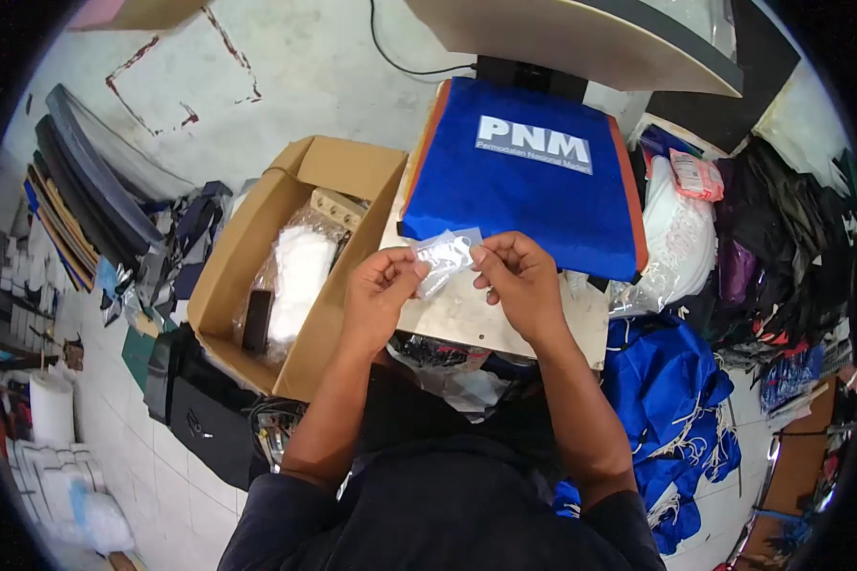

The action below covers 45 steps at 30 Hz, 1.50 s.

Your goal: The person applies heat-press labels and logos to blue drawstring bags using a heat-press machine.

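Between my two hands is a small clear film piece (443,259) with white marks on it. My left hand (388,285) pinches its left edge between thumb and fingers. At its right edge, my right hand (516,276) grips with thumb and forefinger. Both hands are over the front of a pale board (457,319). Just behind them lies a flat blue fabric piece (524,190) with orange side edges and white "PNM" lettering.
An open cardboard box (338,314) at the left holds white packets (300,276) and a power strip (338,207). A curved grey-edged panel (590,38) overhangs the back. Blue drawstring bags (667,390) and a white plastic-wrapped bundle (676,238) are at the right.
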Available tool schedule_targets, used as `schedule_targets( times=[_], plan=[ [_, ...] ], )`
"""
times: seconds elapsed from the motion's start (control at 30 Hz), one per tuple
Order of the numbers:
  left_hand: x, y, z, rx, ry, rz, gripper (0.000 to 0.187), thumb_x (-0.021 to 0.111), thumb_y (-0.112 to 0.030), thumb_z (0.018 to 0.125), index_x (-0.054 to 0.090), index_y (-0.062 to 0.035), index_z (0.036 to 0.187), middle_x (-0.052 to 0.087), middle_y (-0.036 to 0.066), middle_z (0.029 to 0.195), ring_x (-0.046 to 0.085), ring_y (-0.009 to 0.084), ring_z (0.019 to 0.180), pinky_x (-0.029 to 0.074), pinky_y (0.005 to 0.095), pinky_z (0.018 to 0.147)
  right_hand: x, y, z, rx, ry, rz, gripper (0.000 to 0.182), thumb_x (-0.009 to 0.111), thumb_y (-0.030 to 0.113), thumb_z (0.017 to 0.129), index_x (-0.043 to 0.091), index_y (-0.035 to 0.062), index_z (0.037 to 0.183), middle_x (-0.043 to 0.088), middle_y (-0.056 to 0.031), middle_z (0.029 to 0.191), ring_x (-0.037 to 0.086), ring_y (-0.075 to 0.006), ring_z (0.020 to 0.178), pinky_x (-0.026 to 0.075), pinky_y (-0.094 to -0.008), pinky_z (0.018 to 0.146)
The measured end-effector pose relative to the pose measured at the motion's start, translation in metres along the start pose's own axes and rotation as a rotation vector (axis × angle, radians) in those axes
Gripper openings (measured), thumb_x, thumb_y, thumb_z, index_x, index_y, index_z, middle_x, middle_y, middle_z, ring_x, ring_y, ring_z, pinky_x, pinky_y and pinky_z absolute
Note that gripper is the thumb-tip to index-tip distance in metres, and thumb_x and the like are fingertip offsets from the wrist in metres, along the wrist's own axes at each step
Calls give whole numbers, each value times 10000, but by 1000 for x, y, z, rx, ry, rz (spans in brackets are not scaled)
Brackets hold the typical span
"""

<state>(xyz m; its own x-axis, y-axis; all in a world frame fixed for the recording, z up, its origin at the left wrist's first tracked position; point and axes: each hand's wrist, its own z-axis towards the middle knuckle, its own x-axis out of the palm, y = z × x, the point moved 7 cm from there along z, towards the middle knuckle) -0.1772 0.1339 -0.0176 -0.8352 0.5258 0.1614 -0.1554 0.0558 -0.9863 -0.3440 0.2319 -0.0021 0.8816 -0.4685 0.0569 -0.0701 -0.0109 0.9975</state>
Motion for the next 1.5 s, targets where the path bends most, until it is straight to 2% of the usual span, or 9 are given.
schedule_targets(
  times=[0.27,0.4,0.47,0.53,0.67,0.87,1.07,1.27,1.5],
  plan=[
    [-191,13,19,199,-464,314,172,629,-117,952,661,-11,1084,682,38,890,617,103,781,504,240,673,-24,-6,-7,-12,-149,124,164,657,150,938,595,23,1021,664,-50,866,660,-115,728,505,-232,543],
    [-349,118,44,-167,-592,714,332,725,-215,839,669,9,1077,689,115,928,639,146,787,529,296,684,-38,-8,-16,-23,-178,152,155,653,128,936,589,22,1029,659,-51,873,666,-122,731,515,-233,554],
    [-378,165,41,-379,-428,940,446,749,-271,775,664,3,1117,690,176,1016,662,205,862,534,341,763,-41,-5,-19,-61,-193,206,134,636,107,938,589,23,1031,658,-51,889,667,-127,753,522,-234,564],
    [-359,153,26,-249,-462,1394,474,745,-305,773,665,-19,1142,683,198,1082,668,253,941,517,356,838,-52,-1,-26,-113,-225,230,127,632,92,933,589,25,1032,657,-51,890,664,-131,756,528,-243,581],
    [-298,110,41,97,-567,920,391,700,-260,857,651,-2,1147,676,178,1118,644,274,1024,505,368,868,-116,13,-39,-260,-409,190,127,615,64,919,585,36,1039,655,-53,892,652,-141,757,546,-275,641],
    [-82,-13,54,423,-215,776,251,645,-115,894,651,-17,1124,654,137,1108,622,263,1026,478,376,894,-195,35,-31,-265,-434,377,130,587,35,898,569,29,1027,658,-64,899,649,-132,752,549,-289,684],
    [69,-32,49,757,157,952,398,674,-236,878,631,-73,1240,562,208,1327,504,391,1263,367,458,1081,-190,39,19,-150,-324,-7,286,671,113,905,599,-3,1156,680,-70,922,662,-136,821,536,-258,746],
    [110,7,45,708,323,1248,650,679,-444,853,515,-132,1400,424,200,1478,350,409,1393,170,553,1163,-142,38,83,-235,31,-485,381,699,118,866,612,-9,1214,709,-124,918,675,-159,853,529,-275,780],
    [114,5,49,655,316,1271,697,729,-447,785,540,-128,1376,433,187,1472,361,395,1382,190,545,1147,-109,36,130,-379,220,-676,380,703,154,863,627,29,1215,706,-139,1000,673,-212,848,531,-331,816]
  ],
)
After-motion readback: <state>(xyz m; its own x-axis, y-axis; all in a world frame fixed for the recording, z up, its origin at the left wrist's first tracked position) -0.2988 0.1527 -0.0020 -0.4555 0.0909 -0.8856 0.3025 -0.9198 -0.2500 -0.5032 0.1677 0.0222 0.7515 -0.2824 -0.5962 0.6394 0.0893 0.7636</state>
